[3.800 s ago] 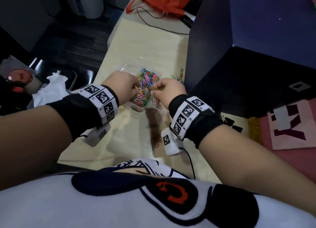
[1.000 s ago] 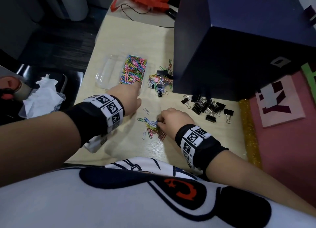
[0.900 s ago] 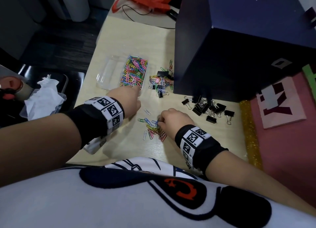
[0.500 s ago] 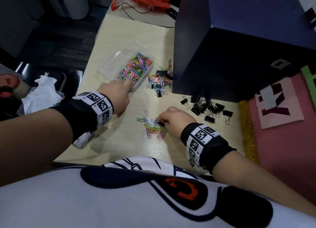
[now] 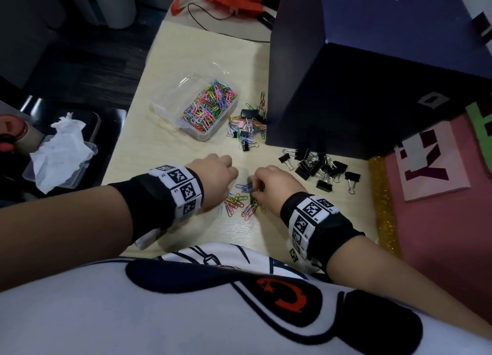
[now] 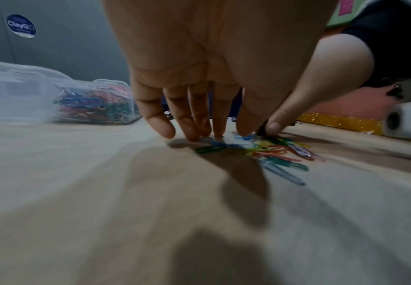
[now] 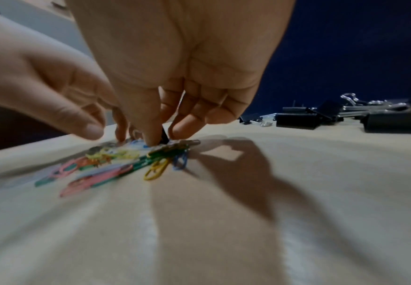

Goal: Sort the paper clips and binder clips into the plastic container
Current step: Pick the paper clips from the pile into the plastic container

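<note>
Paper clips [image 5: 241, 201] litter the pale wooden table [image 5: 186, 48] beneath both hands, left [image 5: 215, 179] spread, right [image 5: 277, 185] pinching some.

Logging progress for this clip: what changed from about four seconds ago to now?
Both hands left the plastic container and came down to the near pile of paper clips. The left hand was at the container's corner a second ago as it turned; now its fingertips touch the clips. The right hand pinches a small dark item there. The binder clips stayed put.

Pale table [image 5: 186, 54] with container [image 5: 170, 107], scattered clips [image 5: 318, 168].
</note>
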A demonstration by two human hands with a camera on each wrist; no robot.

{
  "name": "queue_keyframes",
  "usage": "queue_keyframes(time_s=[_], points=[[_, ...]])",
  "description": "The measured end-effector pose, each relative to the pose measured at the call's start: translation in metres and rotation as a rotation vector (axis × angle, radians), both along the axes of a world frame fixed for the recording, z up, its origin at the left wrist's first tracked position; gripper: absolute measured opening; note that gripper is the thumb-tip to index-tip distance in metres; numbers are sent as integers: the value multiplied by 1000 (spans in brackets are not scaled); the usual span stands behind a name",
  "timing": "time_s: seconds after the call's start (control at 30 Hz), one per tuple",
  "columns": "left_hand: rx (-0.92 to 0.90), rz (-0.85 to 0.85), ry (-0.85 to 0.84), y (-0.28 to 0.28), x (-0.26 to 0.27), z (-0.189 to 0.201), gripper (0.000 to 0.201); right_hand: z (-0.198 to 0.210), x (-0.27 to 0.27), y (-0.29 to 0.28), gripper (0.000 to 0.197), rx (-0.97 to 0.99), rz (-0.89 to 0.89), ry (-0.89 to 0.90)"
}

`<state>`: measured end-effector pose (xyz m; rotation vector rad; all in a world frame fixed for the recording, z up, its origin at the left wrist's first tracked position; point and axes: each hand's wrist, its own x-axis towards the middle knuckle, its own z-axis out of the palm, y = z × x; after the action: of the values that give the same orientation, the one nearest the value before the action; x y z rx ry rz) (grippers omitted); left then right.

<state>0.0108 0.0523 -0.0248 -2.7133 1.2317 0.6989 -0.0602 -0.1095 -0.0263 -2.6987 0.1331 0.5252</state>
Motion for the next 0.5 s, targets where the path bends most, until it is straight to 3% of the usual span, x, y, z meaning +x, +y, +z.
queue_keyframes(time_s=[0.2, 0.37, 0.5], points=[[-77, -56, 133, -3, 4, 0, 33, 4, 0, -12, 10, 172, -182, -87], [-234, 53, 35, -14, 25, 1, 44, 0, 3, -32, 12, 99, -399, -200], [-104, 19, -49, -26, 37, 1, 61, -2, 6, -49, 18, 6, -515, -241]])
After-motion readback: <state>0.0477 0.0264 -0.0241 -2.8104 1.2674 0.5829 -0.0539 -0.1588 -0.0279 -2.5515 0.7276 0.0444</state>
